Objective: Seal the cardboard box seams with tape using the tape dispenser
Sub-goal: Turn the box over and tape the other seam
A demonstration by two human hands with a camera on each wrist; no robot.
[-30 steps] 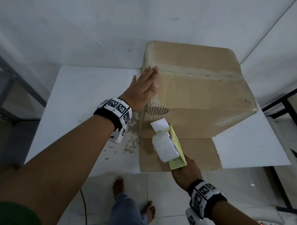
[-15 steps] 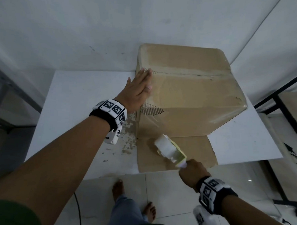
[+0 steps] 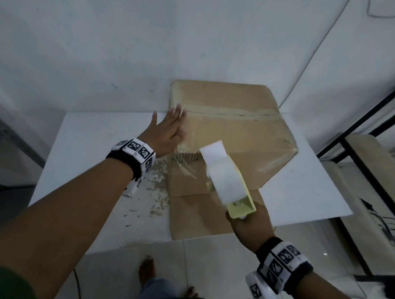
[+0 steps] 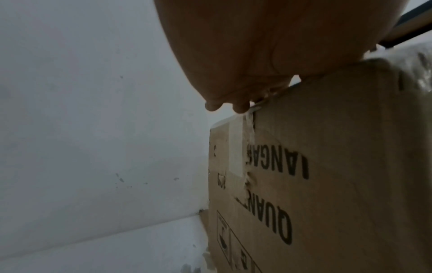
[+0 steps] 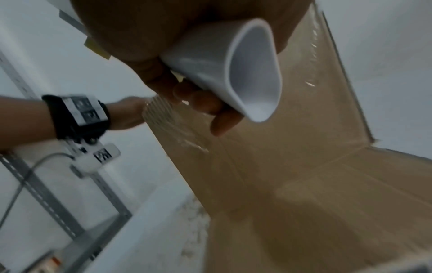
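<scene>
A brown cardboard box (image 3: 233,128) stands on the white table (image 3: 98,141), its top seam running left to right with shiny tape over it. My left hand (image 3: 170,130) lies flat with straight fingers on the box's top left edge; the left wrist view shows its fingertips (image 4: 240,107) at the seam's end on the box (image 4: 327,166). My right hand (image 3: 252,227) grips the handle (image 5: 236,70) of a yellow tape dispenser (image 3: 233,191) with a white roll, held in the air in front of the box's near face (image 5: 292,147).
One box flap (image 3: 201,212) lies flat on the table toward me. Cardboard crumbs (image 3: 157,188) litter the table beside the box's left corner. A black metal frame (image 3: 358,141) stands at the right. My bare feet (image 3: 147,273) are on the tiled floor below.
My right hand has lifted the tape dispenser up from the flap toward the box's near face. My left hand stays flat on the box's top left edge.
</scene>
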